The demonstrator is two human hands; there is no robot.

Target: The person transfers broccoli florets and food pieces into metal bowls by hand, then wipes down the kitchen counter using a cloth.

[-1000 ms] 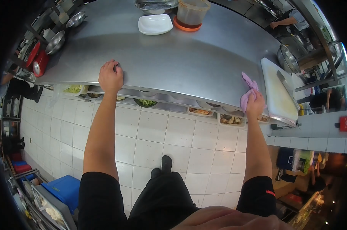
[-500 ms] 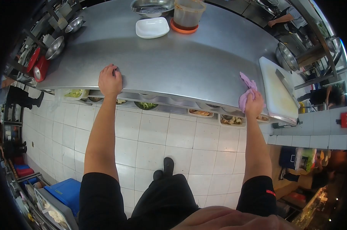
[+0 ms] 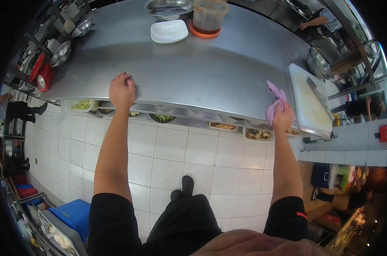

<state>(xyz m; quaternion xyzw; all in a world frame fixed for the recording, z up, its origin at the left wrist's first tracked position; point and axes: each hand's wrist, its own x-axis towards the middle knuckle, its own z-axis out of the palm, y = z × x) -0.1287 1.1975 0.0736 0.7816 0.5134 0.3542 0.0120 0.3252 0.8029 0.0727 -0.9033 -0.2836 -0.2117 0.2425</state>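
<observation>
My left hand (image 3: pixel 123 91) rests on the front part of the steel worktop (image 3: pixel 180 81). Its fingers are curled in, and nothing shows in them, though the palm side is hidden. Over at the right end of the worktop, my right hand (image 3: pixel 284 116) grips a purple cloth (image 3: pixel 277 102). Part of the cloth is bunched under the fingers, and a loose twisted end points away from me. Just right of the cloth lies a white cutting board (image 3: pixel 306 100) with a knife (image 3: pixel 319 94) on it.
Farther back stand a white dish (image 3: pixel 169 32), a plastic tub (image 3: pixel 209 17) on an orange lid (image 3: pixel 204 32) and a metal bowl (image 3: pixel 168 8). A red scale (image 3: pixel 45 77) sits at the left end. Food containers (image 3: pixel 258 134) line a shelf below. Other people (image 3: pixel 319 21) are around.
Both hands and the cloth stay in place. At the far left and far right, people in the background have shifted a little.
</observation>
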